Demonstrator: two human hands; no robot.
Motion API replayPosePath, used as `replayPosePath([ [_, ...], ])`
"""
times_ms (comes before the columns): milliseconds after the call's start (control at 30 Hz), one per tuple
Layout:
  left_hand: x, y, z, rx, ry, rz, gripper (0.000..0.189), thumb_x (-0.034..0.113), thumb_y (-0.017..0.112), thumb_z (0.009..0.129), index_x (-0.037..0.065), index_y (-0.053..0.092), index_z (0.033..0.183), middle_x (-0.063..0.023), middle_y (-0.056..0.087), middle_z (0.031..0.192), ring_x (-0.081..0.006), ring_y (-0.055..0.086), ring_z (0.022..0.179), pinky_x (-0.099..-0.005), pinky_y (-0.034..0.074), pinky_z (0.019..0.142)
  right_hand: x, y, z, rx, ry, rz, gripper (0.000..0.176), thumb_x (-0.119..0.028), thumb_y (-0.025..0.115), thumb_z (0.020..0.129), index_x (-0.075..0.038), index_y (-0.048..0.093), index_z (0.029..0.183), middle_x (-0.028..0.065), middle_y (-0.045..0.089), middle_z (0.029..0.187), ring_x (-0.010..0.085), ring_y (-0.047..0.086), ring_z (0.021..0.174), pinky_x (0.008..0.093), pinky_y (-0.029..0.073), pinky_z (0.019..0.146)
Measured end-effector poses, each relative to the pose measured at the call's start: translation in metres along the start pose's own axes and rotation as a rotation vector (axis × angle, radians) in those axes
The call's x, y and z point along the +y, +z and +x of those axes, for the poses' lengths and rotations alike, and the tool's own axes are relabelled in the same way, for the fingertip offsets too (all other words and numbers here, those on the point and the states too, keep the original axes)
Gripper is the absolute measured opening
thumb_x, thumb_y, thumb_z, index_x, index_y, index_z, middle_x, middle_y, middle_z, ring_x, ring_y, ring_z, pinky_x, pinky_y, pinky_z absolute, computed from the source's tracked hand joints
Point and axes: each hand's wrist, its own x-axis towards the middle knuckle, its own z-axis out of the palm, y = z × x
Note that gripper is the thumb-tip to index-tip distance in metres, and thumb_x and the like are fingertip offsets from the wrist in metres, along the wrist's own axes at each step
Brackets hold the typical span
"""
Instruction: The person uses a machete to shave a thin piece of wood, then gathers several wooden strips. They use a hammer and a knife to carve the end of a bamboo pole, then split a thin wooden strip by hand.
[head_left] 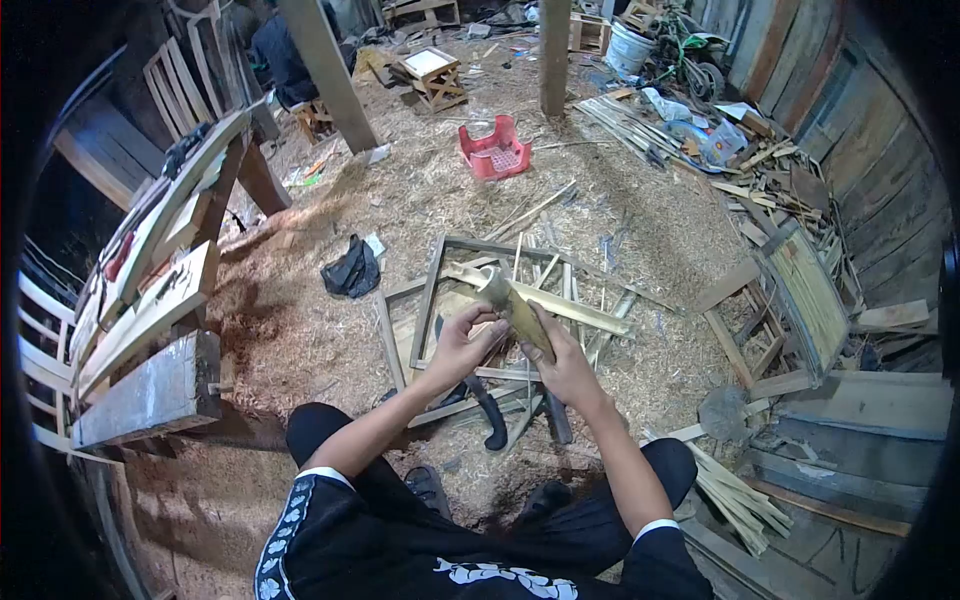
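**Slat in both hands, workshop floor all around**

Pale slat (515, 305) sits dead centre of the view, held up off the floor in front of the knees and tilted so its upper end points to about 11 o'clock. The left hand (462, 345) comes in from 8 o'clock with its fingers curled, pinching the slat's near edge about halfway along. The right hand (566, 368) is closed around the lower end from the 4 o'clock side. Neither hand is spread.

It looks like thin split wood or bamboo, I can't tell which. I'd guess it's light and fairly stiff along its length, but it would snap or splinter if bent across the grain. The edges are probably rough, so the flat faces near the middle and lower end look like the safest place to hold it.

Right under the hands, a wooden frame (432, 290) lies flat on the sawdust floor (300, 330) with loose strips scattered across it. Two dark-handled tools (490, 415) lie at 6 o'clock, just beyond the feet. There's a black bag (352, 270) at 10 o'clock, a red crate (495, 152) far out at 12, and a plank tabletop (150, 300) at 9. A bundle of strips (735, 495) lies at 4.
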Motion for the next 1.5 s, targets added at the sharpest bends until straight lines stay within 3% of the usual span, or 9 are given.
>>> replayPosePath([
  [433, -0.048, -0.081, -0.037, 0.027, -0.151, -0.29, 0.018, 0.012, 0.068, 0.097, -0.001, 0.061, 0.108, -0.0074, 0.072, 0.094, -0.0114, 0.067, 0.093, -0.0256, 0.051, 0.083, 0.005, 0.057, 0.042, -0.023, 0.134, -0.182, 0.078, -0.063, 0.043, 0.1, -0.009, 0.032, 0.156, 0.0229, 0.05, 0.147, 0.0384, 0.055, 0.129, 0.0458, 0.047, 0.104],
  [633, -0.056, -0.089, -0.049, 0.038, 0.082, -0.12, 0.013, 0.009, 0.067, 0.096, -0.001, 0.062, 0.102, -0.0087, 0.073, 0.095, -0.0131, 0.068, 0.091, -0.0272, 0.052, 0.084, 0.033, 0.058, 0.064, 0.223, 0.063, 0.01, 0.084, -0.066, 0.041, 0.099, -0.005, 0.03, 0.157, 0.0072, 0.061, 0.089, 0.0153, 0.058, 0.075, 0.0353, 0.051, 0.071],
  [733, -0.066, -0.089, -0.05, 0.067, 0.067, -0.075, 0.012, 0.007, 0.067, 0.095, 0.004, 0.06, 0.104, -0.0049, 0.074, 0.087, -0.0103, 0.068, 0.088, -0.0417, 0.031, 0.115, 0.044, 0.046, 0.062, 0.244, 0.152, 0.094, 0.082, -0.063, 0.043, 0.1, -0.006, 0.031, 0.156, 0.0043, 0.058, 0.083, 0.0117, 0.054, 0.067, 0.0317, 0.047, 0.059],
  [900, -0.087, -0.093, -0.045, 0.235, -0.079, -0.434, 0.009, 0.005, 0.065, 0.096, 0.001, 0.062, 0.104, -0.0068, 0.071, 0.09, -0.0105, 0.067, 0.085, -0.0238, 0.052, 0.074, 0.069, 0.016, 0.065, 0.483, 0.07, 0.076, 0.076, -0.057, 0.045, 0.102, -0.007, 0.029, 0.157, 0.0031, 0.057, 0.083, 0.0084, 0.049, 0.058, 0.0262, 0.041, 0.048],
  [1033, -0.089, -0.093, -0.033, 0.112, -0.152, -0.282, 0.011, 0.009, 0.065, 0.097, 0.002, 0.062, 0.104, -0.0068, 0.073, 0.093, -0.0086, 0.065, 0.083, -0.022, 0.049, 0.069, 0.06, 0.003, 0.054, 0.57, 0.163, 0.165, 0.063, -0.048, 0.047, 0.104, -0.008, 0.038, 0.151, 0.0019, 0.057, 0.086, 0.0051, 0.052, 0.059, 0.0201, 0.041, 0.045],
  [1067, -0.095, -0.09, -0.029, 0.117, -0.156, -0.26, 0.013, 0.01, 0.065, 0.097, 0.001, 0.062, 0.105, -0.0083, 0.073, 0.098, -0.0105, 0.065, 0.089, -0.0243, 0.05, 0.076, 0.094, 0.008, 0.05, 0.513, 0.103, 0.102, 0.071, -0.056, 0.046, 0.102, -0.009, 0.035, 0.154, 0.0049, 0.06, 0.089, 0.0088, 0.054, 0.061, 0.0259, 0.048, 0.05],
  [1100, -0.093, -0.086, -0.025, 0.11, -0.165, -0.255, 0.013, 0.01, 0.065, 0.097, 0.001, 0.062, 0.105, -0.0083, 0.073, 0.098, -0.0105, 0.065, 0.089, -0.0243, 0.05, 0.076, 0.045, 0.018, 0.046, 0.41, 0.217, 0.057, 0.073, -0.057, 0.04, 0.103, -0.011, 0.027, 0.158, 0.0229, 0.044, 0.15, 0.0213, 0.068, 0.084, 0.0373, 0.06, 0.069],
  [1333, -0.064, -0.05, -0.011, 0.373, 0.155, 0.573, 0.066, 0.017, 0.074, 0.086, 0.006, 0.045, 0.144, -0.0201, 0.05, 0.142, -0.0346, 0.039, 0.138, -0.0472, 0.026, 0.115, 0.039, 0.062, 0.029, 0.185, -0.019, -0.091, 0.074, -0.05, 0.054, 0.1, -0.009, 0.029, 0.157, 0.0273, 0.049, 0.143, 0.0399, 0.058, 0.124, 0.0447, 0.05, 0.1],
  [1500, -0.071, -0.037, -0.026, 0.38, 0.584, 1.076, 0.056, 0.017, 0.072, 0.087, 0.012, 0.051, 0.139, -0.0157, 0.054, 0.136, -0.0295, 0.037, 0.143, -0.0594, 0.01, 0.118, 0.032, 0.063, 0.024, 0.155, -0.062, -0.052, 0.078, -0.037, 0.064, 0.097, -0.005, 0.025, 0.157, 0.0282, 0.048, 0.144, 0.0401, 0.05, 0.132, 0.0441, 0.042, 0.109],
])
